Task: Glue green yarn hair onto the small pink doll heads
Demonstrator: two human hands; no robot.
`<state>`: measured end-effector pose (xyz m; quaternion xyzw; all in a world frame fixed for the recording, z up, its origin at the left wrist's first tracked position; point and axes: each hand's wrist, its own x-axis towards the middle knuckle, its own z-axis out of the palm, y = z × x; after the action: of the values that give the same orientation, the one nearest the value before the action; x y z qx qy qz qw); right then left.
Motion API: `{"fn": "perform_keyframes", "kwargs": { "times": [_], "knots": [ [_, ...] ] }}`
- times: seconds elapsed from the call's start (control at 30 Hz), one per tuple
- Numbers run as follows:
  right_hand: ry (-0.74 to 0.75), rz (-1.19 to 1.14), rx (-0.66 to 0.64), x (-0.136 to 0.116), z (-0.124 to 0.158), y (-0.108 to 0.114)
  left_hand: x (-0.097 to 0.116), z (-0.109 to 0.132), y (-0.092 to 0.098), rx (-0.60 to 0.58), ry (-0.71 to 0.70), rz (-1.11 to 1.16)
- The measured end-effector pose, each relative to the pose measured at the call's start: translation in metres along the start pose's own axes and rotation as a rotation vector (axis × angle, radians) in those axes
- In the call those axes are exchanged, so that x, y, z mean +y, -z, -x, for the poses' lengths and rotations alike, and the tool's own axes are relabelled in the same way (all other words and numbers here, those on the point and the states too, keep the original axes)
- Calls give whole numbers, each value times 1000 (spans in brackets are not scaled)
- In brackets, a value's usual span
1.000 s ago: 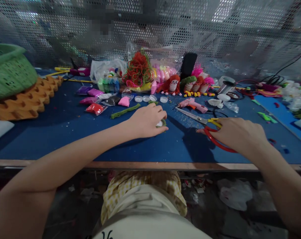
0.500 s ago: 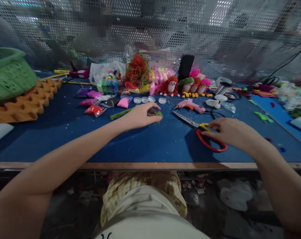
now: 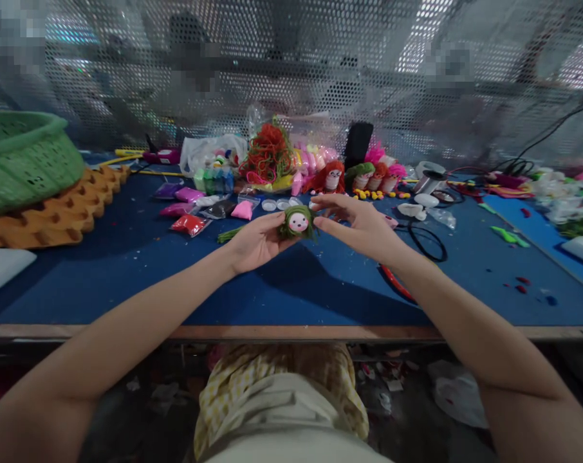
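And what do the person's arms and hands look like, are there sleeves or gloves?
The ungloved left hand and ungloved right hand show no rings, and both bare forearms show no watch, bracelet or markings that I can make out. No sleeves show on them.

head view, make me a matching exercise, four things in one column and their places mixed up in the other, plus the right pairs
1. small doll head with green yarn hair
2. green plastic basket
3. curved red scissor handle
4. black rectangular slab

A. far left
B. behind small yarn-haired dolls
C. in the left hand
D. partly hidden by the right forearm

Pairs: 1-C, 2-A, 3-D, 4-B
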<state>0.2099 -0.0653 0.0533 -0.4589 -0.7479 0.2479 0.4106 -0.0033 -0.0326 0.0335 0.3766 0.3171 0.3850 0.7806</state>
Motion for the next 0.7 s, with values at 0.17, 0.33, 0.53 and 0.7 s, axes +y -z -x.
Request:
{"fn": "perform_keyframes", "kwargs": {
  "times": [0.17,0.33,0.53,0.7],
  "knots": [
    [-220,-449,0,24,1,-17,-4,-2,1,-18,14,-13],
    [-367,-651,-45,30,6,-18,-11,-3,0,-61,17,-60],
    [-427,-716,-49,31,6,-20,-15,0,4,-134,-6,-64],
    [-128,-223,410,26,18,-23,-17,-2,5,-83,-82,-91]
  ]
}}
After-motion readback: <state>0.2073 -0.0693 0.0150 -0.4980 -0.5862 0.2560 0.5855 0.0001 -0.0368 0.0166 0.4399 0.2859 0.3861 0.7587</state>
